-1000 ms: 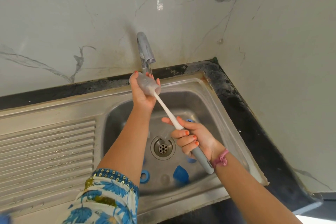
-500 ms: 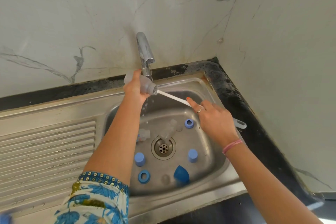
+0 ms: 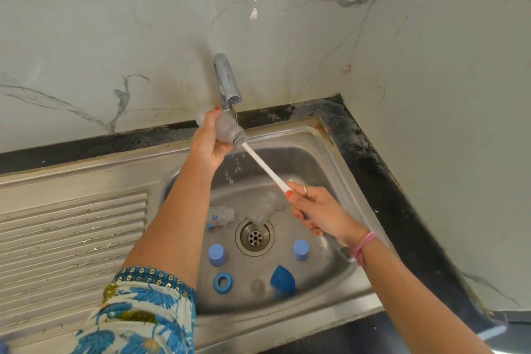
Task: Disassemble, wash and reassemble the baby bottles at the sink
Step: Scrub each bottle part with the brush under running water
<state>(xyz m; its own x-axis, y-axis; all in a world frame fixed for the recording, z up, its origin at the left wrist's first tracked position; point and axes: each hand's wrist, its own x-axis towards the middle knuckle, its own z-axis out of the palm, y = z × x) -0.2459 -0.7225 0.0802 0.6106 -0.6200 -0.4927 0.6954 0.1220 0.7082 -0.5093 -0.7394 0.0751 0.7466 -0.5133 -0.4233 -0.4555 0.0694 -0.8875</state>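
Item: washing of baby bottles, scrubbing stage.

Change noted: a second ago the right hand (image 3: 321,214) held the white-and-grey plastic bottle brush (image 3: 265,168) steeply, low over the drain; half a second ago the shaft lay nearly level; it now slopes from centre frame up and left into the bottle mouth. Judged: the brush is being worked round inside, so this bottle is mid-scrub and not yet rinsed.

Hands:
- Left hand (image 3: 211,138), centre frame, fingers curled round the clear plastic baby bottle (image 3: 224,126), holding it tilted just under the chrome tap spout (image 3: 227,80). Water droplets fall below it.
- Right hand, right of centre, fingers and thumb wrapped round the brush handle; the handle end is hidden behind the hand.

Container: stainless steel sink basin (image 3: 330,158), lower centre, with round drain (image 3: 255,237). Contents:
- second clear bottle with printed label (image 3: 219,217), lying left of the drain;
- clear part (image 3: 267,208), blurred, just above the drain, kind uncertain;
- two pale blue cylindrical caps (image 3: 217,254) and (image 3: 300,250), either side of the drain;
- blue screw ring (image 3: 223,282), lower left;
- dark blue dome-shaped piece (image 3: 283,280), lower right;
- small clear piece (image 3: 257,286) between ring and dome, perhaps a teat.

Judged: all parts lie apart, so disassembly looks done; reassembly has not begun.
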